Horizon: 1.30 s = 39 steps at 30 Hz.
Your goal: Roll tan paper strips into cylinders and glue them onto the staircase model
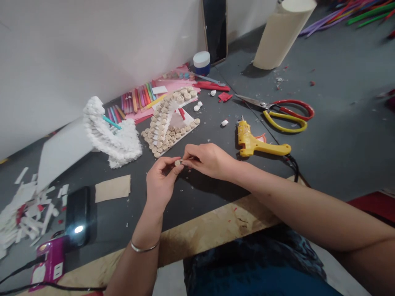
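Between thumb and fingers, my left hand (160, 176) pinches a small beige paper coil (177, 163). My right hand (206, 160) is closed at the coil's right side, its fingertips pinching what looks like the strip's end, mostly hidden. Just beyond the hands stands a craft model (173, 119) covered in similar beige coils, with a small red piece in it. To its left is a like-shaped model (112, 135) in fluffy white with a teal stick. A yellow glue gun (247, 139) lies right of my right hand, and beige paper pieces (112, 188) lie left of my left hand.
Red-and-yellow-handled scissors (286, 113) lie behind the glue gun. A paper roll (282, 37), a blue jar (201, 61) and a leaning phone (215, 31) stand at the back. At left are white paper scraps (31, 213), a lit phone (77, 213) and a purple power strip (51, 261) with cords.
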{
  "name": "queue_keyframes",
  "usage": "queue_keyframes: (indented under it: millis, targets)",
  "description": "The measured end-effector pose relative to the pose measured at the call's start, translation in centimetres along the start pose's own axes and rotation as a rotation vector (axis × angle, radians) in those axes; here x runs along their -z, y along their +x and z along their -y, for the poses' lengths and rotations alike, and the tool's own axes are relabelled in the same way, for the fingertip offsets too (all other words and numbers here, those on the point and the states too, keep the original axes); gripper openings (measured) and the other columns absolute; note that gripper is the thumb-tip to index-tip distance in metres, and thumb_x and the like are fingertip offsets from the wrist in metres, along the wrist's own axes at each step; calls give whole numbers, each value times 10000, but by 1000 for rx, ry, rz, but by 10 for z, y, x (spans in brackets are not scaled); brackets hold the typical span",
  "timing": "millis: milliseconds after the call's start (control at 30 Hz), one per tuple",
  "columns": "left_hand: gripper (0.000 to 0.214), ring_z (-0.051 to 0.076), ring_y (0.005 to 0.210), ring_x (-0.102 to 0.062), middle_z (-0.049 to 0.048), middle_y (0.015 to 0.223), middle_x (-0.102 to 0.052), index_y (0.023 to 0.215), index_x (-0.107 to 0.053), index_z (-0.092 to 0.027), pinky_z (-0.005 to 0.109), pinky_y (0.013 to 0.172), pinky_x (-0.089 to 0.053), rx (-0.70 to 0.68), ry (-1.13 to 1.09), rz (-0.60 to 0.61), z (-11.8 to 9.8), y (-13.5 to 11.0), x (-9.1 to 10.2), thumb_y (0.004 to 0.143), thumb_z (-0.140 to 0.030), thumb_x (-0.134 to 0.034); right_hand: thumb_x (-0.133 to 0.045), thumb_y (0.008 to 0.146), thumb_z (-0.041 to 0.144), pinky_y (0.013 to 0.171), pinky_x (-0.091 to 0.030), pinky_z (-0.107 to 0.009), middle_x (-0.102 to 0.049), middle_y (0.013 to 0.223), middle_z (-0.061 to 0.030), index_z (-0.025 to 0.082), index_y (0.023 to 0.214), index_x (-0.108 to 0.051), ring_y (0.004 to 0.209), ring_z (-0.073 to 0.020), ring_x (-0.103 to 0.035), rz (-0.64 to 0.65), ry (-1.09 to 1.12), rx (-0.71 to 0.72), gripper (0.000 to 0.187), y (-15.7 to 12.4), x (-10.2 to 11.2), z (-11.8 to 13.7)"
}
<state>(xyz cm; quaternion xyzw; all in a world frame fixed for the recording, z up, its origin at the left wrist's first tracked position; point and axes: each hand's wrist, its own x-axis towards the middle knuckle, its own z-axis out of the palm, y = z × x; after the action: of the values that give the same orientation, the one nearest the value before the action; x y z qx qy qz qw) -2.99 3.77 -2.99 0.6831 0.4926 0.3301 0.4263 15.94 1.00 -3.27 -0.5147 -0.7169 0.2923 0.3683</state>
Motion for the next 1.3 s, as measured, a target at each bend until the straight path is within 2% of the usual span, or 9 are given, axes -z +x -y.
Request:
queue_keyframes:
  millis: [133, 267, 533, 633, 733, 933, 1033, 1133, 1300]
  targets:
    - [293, 147, 713, -631, 20, 782, -698, 857, -699, -177, 258, 670, -501, 49, -111, -24, 2, 2, -1, 685, -388, -807, -525, 937, 202, 671, -365, -238, -677, 780, -20, 170, 912, -629, 718, -135, -579, 21, -6, 133, 112, 0, 0, -2]
    - [298, 107, 617, -572, -18, 694, -655, 769, -644, -185, 212, 571, -462, 60, -165, -25, 1, 2, -2, 631, -361, -841, -527, 944, 223, 718, -392, -253, -699, 820, -38, 163, 930, -659, 763, -151, -595, 21, 0, 180, 146, 1, -2, -4]
    - [423, 94, 570, -523, -48, 660, -588, 728, -546, -202, 209, 536, -448, 34, -213, 35, 2, 3, -4, 567, -410, -877, -607, 891, 218, 648, -391, -199, -722, 819, -5, 163, 906, -695, 693, -98, -608, 53, 211, 20, 105, 0, 1, 4]
    - [410, 100, 586, -538, -37, 675, -597, 742, -557, -199, 213, 547, -456, 12, -172, 45, -1, 3, -3, 597, -435, -860, -620, 878, 227, 622, -370, -199, -704, 769, 12, 163, 864, -693, 654, -87, -581, 28, 219, -56, 98, 0, 1, 8]
    - [364, 135, 713, -628, 11, 815, -667, 865, -615, -193, 249, 656, -512, -10, -139, 72, -5, 1, -1, 677, -433, -814, -619, 886, 267, 589, -351, -200, -679, 714, 19, 158, 841, -687, 616, -83, -552, -29, 200, -96, 137, 1, 2, 8]
    - [287, 153, 731, -675, 33, 855, -700, 975, -660, -187, 272, 696, -542, -39, -77, 86, -6, 0, 2, 813, -419, -707, -604, 898, 260, 628, -371, -205, -688, 738, 16, 162, 866, -680, 634, -86, -563, 6, 198, -10, 128, 2, 4, 2]
    - [304, 141, 726, -674, 45, 955, -700, 1106, -675, -205, 272, 703, -541, -115, 18, 95, -6, -1, 1, 873, -399, -644, -603, 896, 238, 632, -372, -203, -686, 741, 19, 162, 850, -670, 634, -82, -560, 10, 222, -4, 112, 2, 4, 1]
    - [259, 129, 703, -658, 41, 972, -688, 1084, -700, -217, 267, 702, -529, -199, 104, 47, -7, -2, -2, 904, -379, -606, -629, 881, 266, 601, -356, -201, -663, 703, 26, 160, 819, -662, 609, -80, -536, -38, 226, -59, 128, 2, 3, 2]
    - [260, 124, 662, -635, 32, 909, -688, 1026, -710, -205, 257, 675, -519, -169, 91, -25, -9, -3, -5, 886, -406, -625, -661, 854, 311, 586, -342, -205, -640, 685, 31, 166, 791, -658, 597, -85, -517, -89, 205, -91, 158, 3, 4, 4]
